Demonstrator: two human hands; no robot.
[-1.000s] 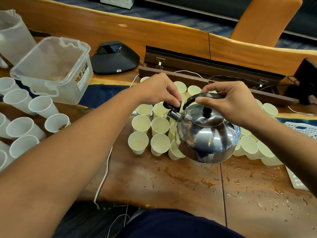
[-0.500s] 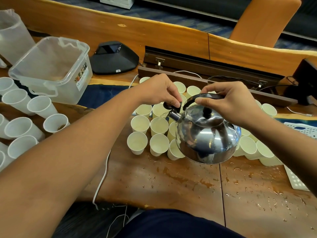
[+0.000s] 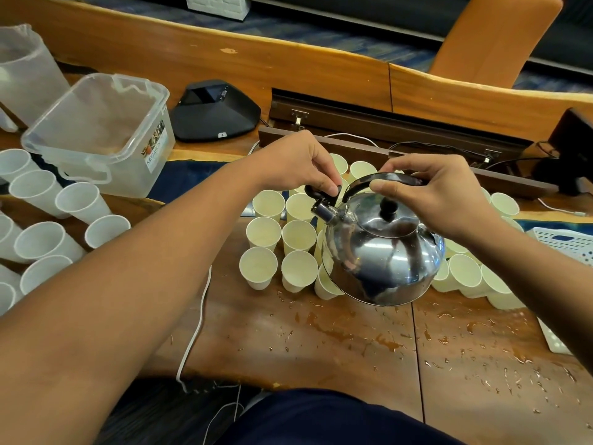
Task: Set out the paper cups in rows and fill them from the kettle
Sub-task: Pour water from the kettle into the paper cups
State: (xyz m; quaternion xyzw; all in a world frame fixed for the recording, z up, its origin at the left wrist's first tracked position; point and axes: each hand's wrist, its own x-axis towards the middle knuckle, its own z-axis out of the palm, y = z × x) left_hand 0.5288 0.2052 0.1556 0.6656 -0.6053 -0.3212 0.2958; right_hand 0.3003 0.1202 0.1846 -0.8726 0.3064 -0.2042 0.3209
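Kettle lowered, tilted — paper cups below

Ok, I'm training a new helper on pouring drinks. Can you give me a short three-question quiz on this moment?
1. True or false: the kettle stands on the table.
2. Which hand grips the kettle's black handle? A) left hand B) right hand C) neither
3. Fill in: the fingers of the left hand pinch the black cap at the kettle's ____.

Key:
1. False: it is held tilted above the paper cups.
2. B: the right hand.
3. Spout.
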